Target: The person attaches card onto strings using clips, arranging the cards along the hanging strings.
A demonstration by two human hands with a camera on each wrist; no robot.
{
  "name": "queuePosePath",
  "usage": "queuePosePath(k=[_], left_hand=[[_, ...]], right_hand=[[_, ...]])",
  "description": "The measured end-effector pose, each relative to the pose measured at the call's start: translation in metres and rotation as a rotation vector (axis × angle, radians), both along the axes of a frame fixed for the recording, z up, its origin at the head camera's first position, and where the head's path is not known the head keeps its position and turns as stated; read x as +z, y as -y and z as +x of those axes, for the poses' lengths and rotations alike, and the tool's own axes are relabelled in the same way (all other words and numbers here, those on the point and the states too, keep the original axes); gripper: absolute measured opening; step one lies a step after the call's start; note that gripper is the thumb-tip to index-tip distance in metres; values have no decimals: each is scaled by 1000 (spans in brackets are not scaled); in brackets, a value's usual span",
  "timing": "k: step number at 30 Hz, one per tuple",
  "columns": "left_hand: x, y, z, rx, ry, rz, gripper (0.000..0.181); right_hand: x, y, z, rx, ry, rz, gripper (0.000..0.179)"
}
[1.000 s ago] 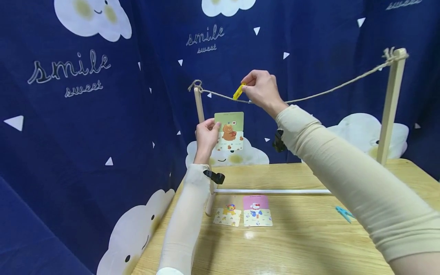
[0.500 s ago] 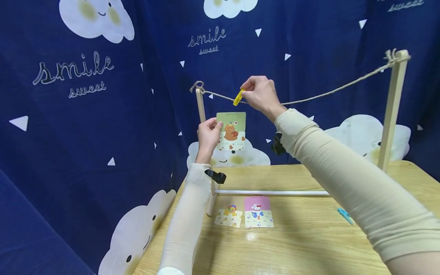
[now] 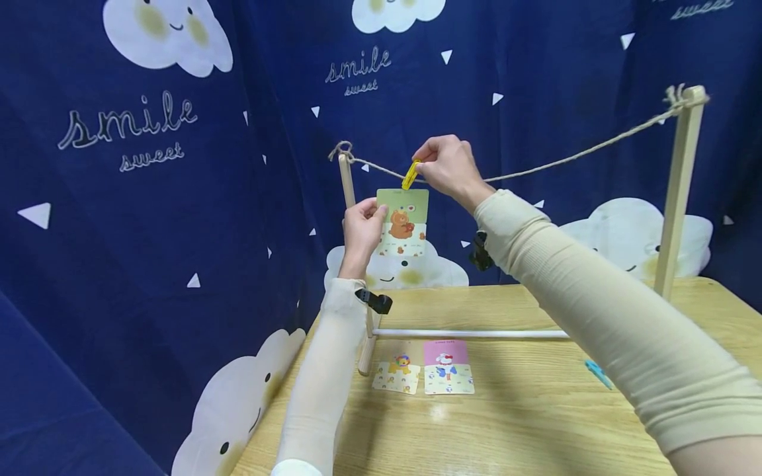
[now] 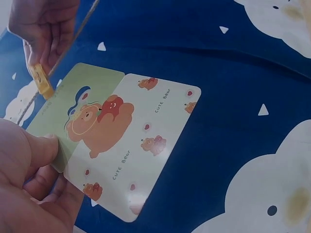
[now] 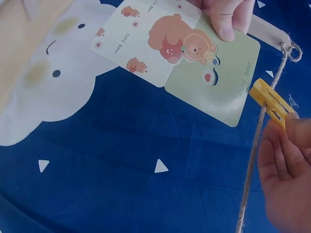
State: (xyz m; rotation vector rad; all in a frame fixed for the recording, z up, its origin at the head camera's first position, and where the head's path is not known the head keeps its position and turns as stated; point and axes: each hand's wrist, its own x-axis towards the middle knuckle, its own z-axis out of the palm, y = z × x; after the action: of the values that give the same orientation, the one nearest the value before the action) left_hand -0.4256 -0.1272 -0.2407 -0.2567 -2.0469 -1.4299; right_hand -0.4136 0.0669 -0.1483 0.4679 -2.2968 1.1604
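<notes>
My left hand [image 3: 362, 231] pinches the left edge of a green and white bear card [image 3: 402, 228], thumb in front, and holds it upright just under the twine [image 3: 553, 163]. Between the thumb and fingers of my right hand [image 3: 448, 168] is a yellow clothespin [image 3: 411, 174], which sits across the twine. In the right wrist view the tip of the clothespin [image 5: 269, 101] lies at the card's top edge; whether it bites the card I cannot tell. The left wrist view shows the bear card [image 4: 116, 141] with the left thumb [image 4: 41, 148] over its edge.
Wooden posts [image 3: 678, 198] carry the twine at both ends, with a white rod [image 3: 470, 333] low between them. A lion card [image 3: 397, 371] and a pink-topped card [image 3: 448, 370] lie on the wooden table [image 3: 506, 423]. A blue clothespin [image 3: 598, 373] lies near the right forearm.
The right hand has brought the yellow clothespin down onto the twine. My left hand has raised the bear card slightly, so its top edge now meets the clothespin's tip.
</notes>
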Motion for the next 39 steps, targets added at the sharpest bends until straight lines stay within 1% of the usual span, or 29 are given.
queuePosePath(k=[6,12,21,31,39], left_hand=[[5,0,1,-4,-13,-4,14],[7,-2,1,-2,-5,-21,14],[10,-3,3,4,-20,-37,14],[12,-4,4,-1,-22,-33,14],[14,-4,5,-5,-35,-44,15]], right_hand=[[2,0,1,6,3,14,23],[2,-1,3,5,33,27,24],[3,-1,5,22,56,33,26],[5,-3,5,45,97,69,35],[7,-3,6,53,110,83,39]])
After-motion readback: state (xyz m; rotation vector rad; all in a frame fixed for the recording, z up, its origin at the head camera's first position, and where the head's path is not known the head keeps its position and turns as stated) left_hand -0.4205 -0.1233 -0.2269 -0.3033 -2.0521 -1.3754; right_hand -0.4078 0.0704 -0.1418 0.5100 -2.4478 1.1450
